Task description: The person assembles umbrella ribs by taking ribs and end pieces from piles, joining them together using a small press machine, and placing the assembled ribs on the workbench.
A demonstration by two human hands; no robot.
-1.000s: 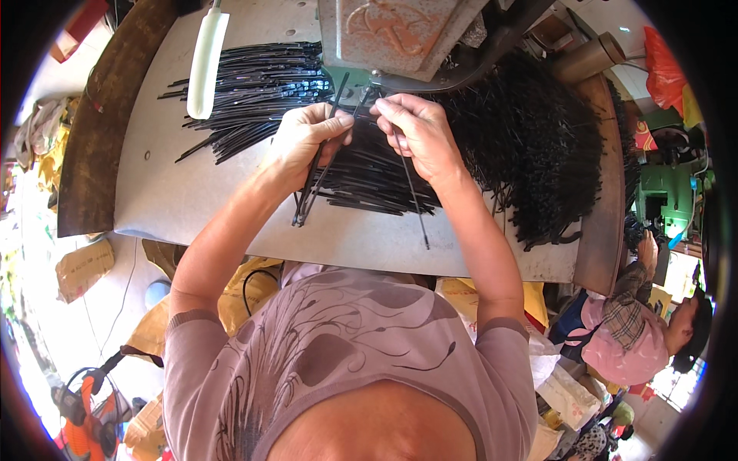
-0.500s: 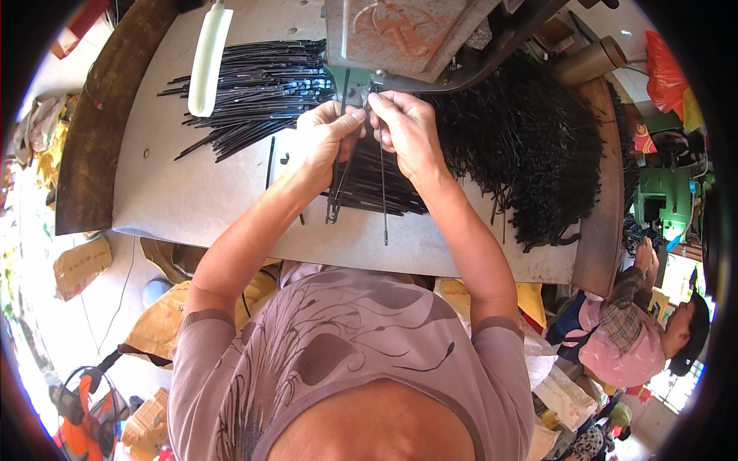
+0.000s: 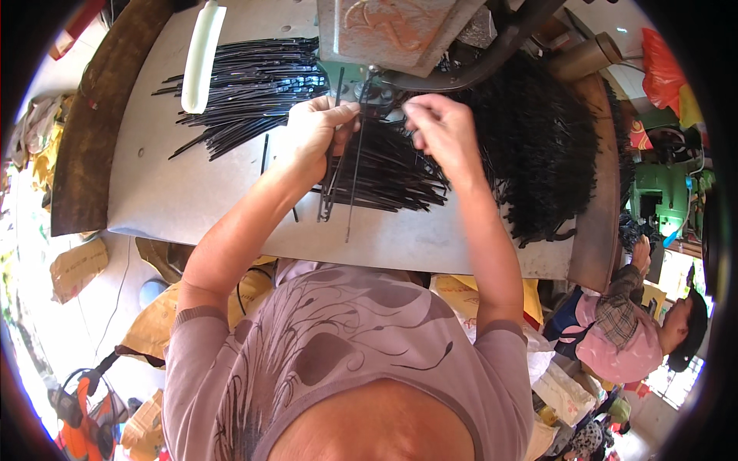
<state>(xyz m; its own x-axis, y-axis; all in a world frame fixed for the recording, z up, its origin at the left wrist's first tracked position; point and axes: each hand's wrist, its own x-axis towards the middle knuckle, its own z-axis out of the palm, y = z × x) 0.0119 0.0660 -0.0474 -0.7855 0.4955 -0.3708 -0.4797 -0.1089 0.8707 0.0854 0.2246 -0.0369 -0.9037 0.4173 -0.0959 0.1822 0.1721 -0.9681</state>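
Observation:
My left hand (image 3: 311, 137) is closed, thumb against fingers, around several thin black umbrella ribs (image 3: 327, 201) in front of the machine head. Their lower ends hang below the hand, and one slim rod (image 3: 353, 196) dangles beside them. Farther right, my right hand (image 3: 452, 137) is raised near the large black heap (image 3: 538, 146). Its fingers look curled but are smeared by motion, and nothing can be made out in them. Under and between my hands lies a spread of loose black ribs (image 3: 392, 180).
A grey metal machine head (image 3: 392, 31) with a dark curved arm (image 3: 477, 73) stands over the metal table (image 3: 207, 203). Black ribs (image 3: 254, 77) are stacked at left, beneath a hanging pale strip (image 3: 203, 61). Raised brown edges (image 3: 92, 131) flank the table. A co-worker (image 3: 623, 338) sits at right.
My right hand has let go beside the left and moved right toward the heap. The slim rod now hangs nearer my left hand, which has shifted slightly left.

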